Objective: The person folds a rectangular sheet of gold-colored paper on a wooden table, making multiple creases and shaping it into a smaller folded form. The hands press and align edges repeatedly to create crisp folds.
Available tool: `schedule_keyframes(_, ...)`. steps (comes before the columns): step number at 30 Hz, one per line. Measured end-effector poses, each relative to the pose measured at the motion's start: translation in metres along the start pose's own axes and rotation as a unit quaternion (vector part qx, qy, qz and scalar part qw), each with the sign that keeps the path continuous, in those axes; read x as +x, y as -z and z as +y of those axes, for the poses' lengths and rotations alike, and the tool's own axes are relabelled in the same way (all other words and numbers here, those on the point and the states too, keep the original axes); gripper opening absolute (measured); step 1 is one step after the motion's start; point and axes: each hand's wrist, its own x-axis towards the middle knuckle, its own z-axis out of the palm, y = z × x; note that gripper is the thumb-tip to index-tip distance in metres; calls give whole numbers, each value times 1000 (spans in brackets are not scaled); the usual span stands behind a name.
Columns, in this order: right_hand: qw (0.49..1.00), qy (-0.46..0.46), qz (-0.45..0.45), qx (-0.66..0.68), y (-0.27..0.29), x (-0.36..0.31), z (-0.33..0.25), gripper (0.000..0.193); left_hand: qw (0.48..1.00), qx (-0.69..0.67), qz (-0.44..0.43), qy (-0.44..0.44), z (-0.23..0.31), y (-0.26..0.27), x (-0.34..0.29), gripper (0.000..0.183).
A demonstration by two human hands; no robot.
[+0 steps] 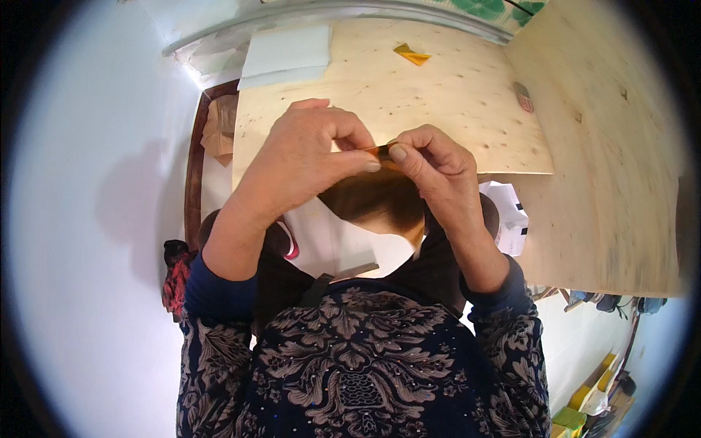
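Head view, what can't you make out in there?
Head view: the full shape of the amber piece, partly covered by the left fingers and right fingers.
Head view: the right side of the brown paper, hidden by the table.
Head view: the top of the green pattern, cut off by the upper edge.
Head view: what the yellow things at lower right are, too small near the dim rim.

A pale wall (87, 197) fills the left, beside a brown frame (193, 179). A knotty plywood tabletop (438, 98) adjoins a plywood panel (613, 153) at right.
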Motion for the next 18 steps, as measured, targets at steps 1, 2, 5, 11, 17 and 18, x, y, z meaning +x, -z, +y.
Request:
schedule_keyframes(1,1000,-8,2,4,-1,3,3,9,998,-26,-11,47,-7,4,-3,14)
schedule_keyframes(2,1000,-15,4,8,-1,7,7,10,993,-55,-26,105,-14,9,-5,14)
schedule_keyframes(5,1000,-9,10,13,-7,23,28,10,973,-109,-40,198,-42,20,-14,11)
schedule_keyframes(11,993,-83,70,43,-22,70,86,15,939,-209,-25,273,-117,12,-22,16)
schedule_keyframes(17,984,-122,46,119,-40,105,129,12,868,-378,101,307,-177,-28,-15,27)
schedule_keyframes(18,978,-143,50,140,-43,111,135,11,853,-397,98,324,-185,-34,-13,31)
